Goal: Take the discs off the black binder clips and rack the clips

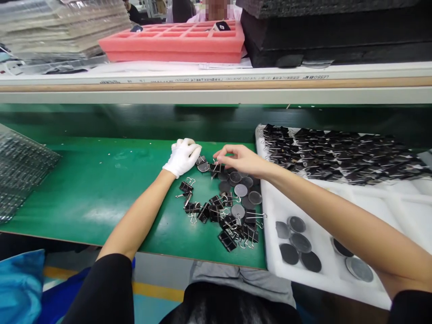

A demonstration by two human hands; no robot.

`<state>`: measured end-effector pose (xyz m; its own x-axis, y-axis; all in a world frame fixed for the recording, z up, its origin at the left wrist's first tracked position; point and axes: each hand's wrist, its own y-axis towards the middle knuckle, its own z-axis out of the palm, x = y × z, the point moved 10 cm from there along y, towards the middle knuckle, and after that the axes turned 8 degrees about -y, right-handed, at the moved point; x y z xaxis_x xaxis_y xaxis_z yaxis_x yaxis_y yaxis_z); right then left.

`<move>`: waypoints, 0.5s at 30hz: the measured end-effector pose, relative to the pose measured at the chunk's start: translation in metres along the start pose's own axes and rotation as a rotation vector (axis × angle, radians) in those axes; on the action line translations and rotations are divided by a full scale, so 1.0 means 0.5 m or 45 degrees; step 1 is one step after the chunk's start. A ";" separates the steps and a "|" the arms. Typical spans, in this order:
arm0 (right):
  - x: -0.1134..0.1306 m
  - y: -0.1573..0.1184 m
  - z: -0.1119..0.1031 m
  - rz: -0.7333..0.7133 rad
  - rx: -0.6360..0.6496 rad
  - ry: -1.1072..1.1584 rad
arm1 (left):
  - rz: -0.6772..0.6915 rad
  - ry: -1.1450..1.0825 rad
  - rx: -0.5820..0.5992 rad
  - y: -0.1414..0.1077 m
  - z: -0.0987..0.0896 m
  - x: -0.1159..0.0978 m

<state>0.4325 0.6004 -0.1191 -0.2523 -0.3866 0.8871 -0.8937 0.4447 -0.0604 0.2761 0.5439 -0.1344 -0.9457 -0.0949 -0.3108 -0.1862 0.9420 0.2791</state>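
My left hand, in a white glove, is closed with its fingertips against a dark round disc that has a black binder clip on its edge. The thumb and finger of my bare right hand pinch the wire handles of another black binder clip, just right of that disc. Below my right hand lies a pile of grey and black discs. Several loose binder clips with silver handles are scattered nearer to me on the green table.
On the right, a white foam tray holds rows of clipped pieces at the back and loose discs in front. Clear plastic trays lie at the left. Above the table runs a shelf bearing pink foam. A person sits beyond.
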 end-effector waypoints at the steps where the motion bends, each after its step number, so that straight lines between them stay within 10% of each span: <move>1: -0.015 0.000 -0.012 0.085 -0.026 0.074 | 0.068 -0.087 0.066 0.001 0.007 -0.005; 8: -0.057 -0.008 0.004 0.328 0.298 0.388 | 0.258 -0.220 0.553 -0.003 0.056 -0.010; 15: -0.025 0.016 0.043 -0.075 0.210 -0.034 | 0.247 -0.290 0.421 0.010 0.050 0.009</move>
<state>0.4206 0.5912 -0.1404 -0.2059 -0.4305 0.8788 -0.9553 0.2833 -0.0850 0.2774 0.5559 -0.1570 -0.8653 0.1320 -0.4836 0.1188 0.9912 0.0580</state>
